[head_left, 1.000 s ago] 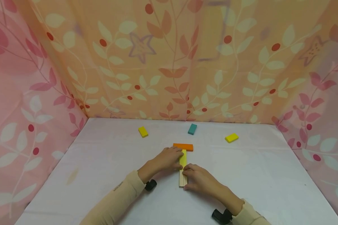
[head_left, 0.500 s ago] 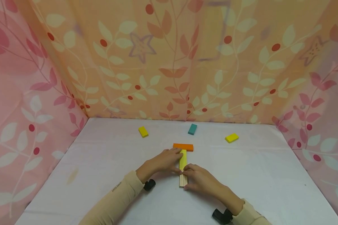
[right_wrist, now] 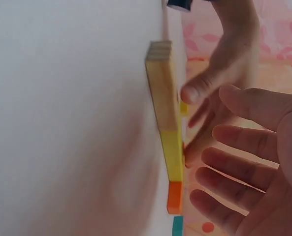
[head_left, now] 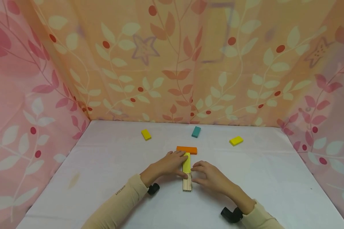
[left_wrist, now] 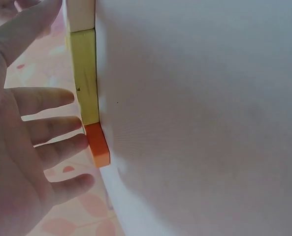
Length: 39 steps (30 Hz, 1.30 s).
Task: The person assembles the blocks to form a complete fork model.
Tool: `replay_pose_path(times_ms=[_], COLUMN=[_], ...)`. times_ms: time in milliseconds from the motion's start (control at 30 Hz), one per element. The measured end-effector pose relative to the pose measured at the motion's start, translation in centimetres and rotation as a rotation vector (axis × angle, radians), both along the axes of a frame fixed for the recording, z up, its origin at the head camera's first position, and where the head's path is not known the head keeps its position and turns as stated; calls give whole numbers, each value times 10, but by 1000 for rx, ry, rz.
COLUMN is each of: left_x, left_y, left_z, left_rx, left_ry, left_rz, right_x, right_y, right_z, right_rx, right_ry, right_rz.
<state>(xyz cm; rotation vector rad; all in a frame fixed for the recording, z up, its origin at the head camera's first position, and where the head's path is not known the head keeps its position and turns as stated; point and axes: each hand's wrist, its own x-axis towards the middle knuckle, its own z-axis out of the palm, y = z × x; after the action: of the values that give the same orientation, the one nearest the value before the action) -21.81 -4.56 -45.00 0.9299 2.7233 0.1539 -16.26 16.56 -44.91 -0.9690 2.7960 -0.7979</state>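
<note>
Fingers straight and spread on the left hand (head_left: 167, 165), at the left edge of the yellow block (head_left: 187, 166); cannot tell whether touching. Relaxed, parted fingers on the right hand (head_left: 212, 178), holding nothing, just right of the wood block (head_left: 187, 185). Wood and yellow end to end, orange block (head_left: 190, 150) crosswise beyond, on white table (head_left: 261, 181).

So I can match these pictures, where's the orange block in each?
Head: orange block, just right of centre, below the middle.
Left wrist: orange block, left of centre, below the middle.
Right wrist: orange block, right of centre, near the bottom.
Shared landmark: yellow block meeting it.
</note>
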Motion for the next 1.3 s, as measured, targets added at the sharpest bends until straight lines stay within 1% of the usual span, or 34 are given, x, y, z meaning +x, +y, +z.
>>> replay_pose_path(times_ms=[167, 367, 533, 667, 833, 933, 1067, 1167, 1300], left_x=[1, 1, 0, -1, -3, -3, -3, -3, -4], left_y=[1, 2, 3, 3, 3, 4, 4, 5, 5], left_z=[0, 2, 2, 1, 0, -1, 0, 0, -1], left_rx=[0, -3, -14, -16, -13, -11, -13, -16, -10], left_ry=[-24, -47, -53, -45, -33, -43, -58, -61, -74], left_rz=[15, 27, 30, 31, 31, 37, 46, 47, 58], right_x=[-11, -29, -45, -58, -71, -79, -90, -98, -108], right_y=[11, 26, 41, 54, 68, 75, 87, 95, 105], right_z=[10, 21, 25, 26, 28, 28, 26, 24, 22], right_rx=[-30, -79, -77, -71, -58, -59, -69, -59, -24], right_ry=[-31, -80, -99, -83, -70, -40, 39, 87, 93], right_rz=[-53, -128, -173, -199, -254, -277, -301, -337, -394])
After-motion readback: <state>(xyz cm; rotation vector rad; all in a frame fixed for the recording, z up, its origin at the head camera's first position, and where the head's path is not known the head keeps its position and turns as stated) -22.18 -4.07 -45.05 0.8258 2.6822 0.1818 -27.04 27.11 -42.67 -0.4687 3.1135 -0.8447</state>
